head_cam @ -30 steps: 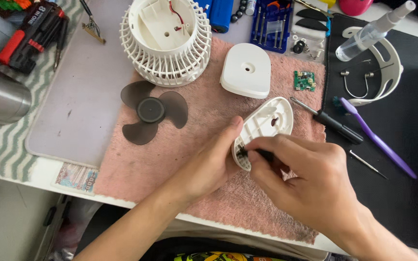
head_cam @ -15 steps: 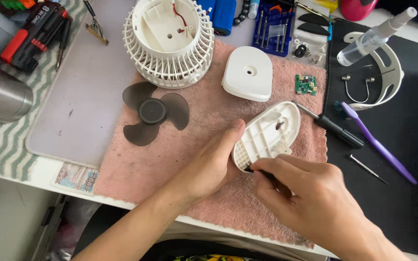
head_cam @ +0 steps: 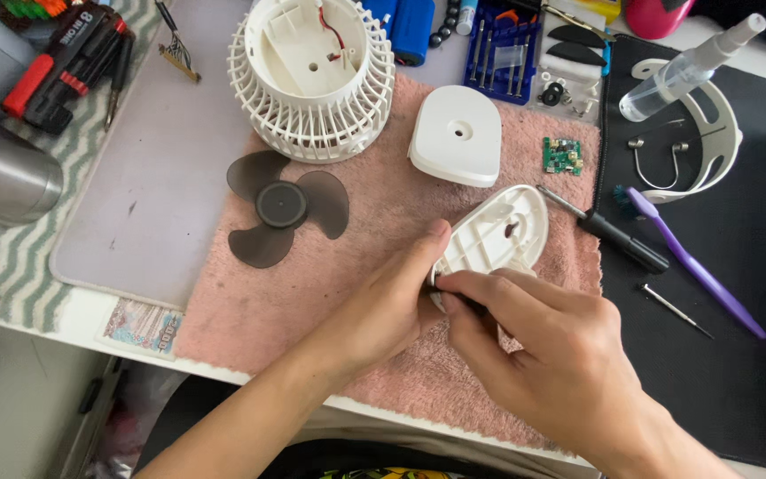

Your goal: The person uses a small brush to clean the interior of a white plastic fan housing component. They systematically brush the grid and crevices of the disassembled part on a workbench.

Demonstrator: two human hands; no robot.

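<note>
Centrally, on the pink towel (head_cam: 312,293) covering the desk, left hand (head_cam: 383,306) grips the white shell half (head_cam: 494,235), tilting its ribbed inside upward, presumably to steady it. Right hand (head_cam: 547,355) is closed around a thin dark tool, mostly hidden, its tip at the shell's near edge. Dark fan blade (head_cam: 281,206), white grille (head_cam: 312,75) and black screwdriver (head_cam: 618,238) lie nearby, apart.
</note>
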